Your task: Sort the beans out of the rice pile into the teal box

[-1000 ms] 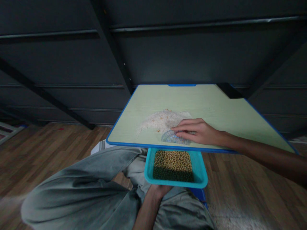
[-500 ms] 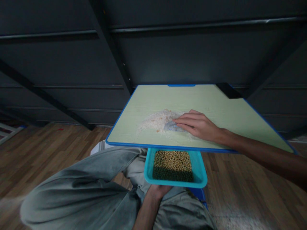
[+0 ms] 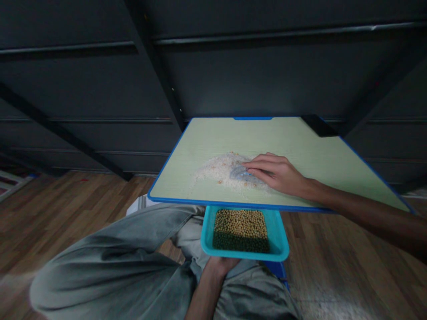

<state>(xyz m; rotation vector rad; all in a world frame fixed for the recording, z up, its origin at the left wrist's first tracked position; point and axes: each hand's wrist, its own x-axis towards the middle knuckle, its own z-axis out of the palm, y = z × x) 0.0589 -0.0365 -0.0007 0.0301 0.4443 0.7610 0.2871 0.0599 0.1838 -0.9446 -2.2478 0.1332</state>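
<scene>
On the pale green tabletop (image 3: 213, 138) lies a spread-out heap of white rice-like grains (image 3: 213, 169), with a few yellowish beans scattered in it. My right hand (image 3: 278, 172) reaches in from the right, its fingers closed on a clear bluish plastic piece (image 3: 238, 173) with a rounded edge, which rests in the grains; its exact kind is unclear. Below the table's front edge, a turquoise tray (image 3: 278, 238) holds many yellowish beans (image 3: 242, 224), their near part in shadow. My left hand (image 3: 222, 265) is under the tray, supporting it; its fingers are hidden.
A flat black object (image 3: 319, 126) lies at the table's far right corner. Behind the table rises a dark panelled wall (image 3: 253, 75). My crossed legs in grey trousers (image 3: 133, 262) are beneath the tray, above a wooden floor (image 3: 333, 266).
My right hand and the plastic piece have shifted slightly right, and more beans show at the piece's near edge. The tray and my left hand are nearly unchanged.
</scene>
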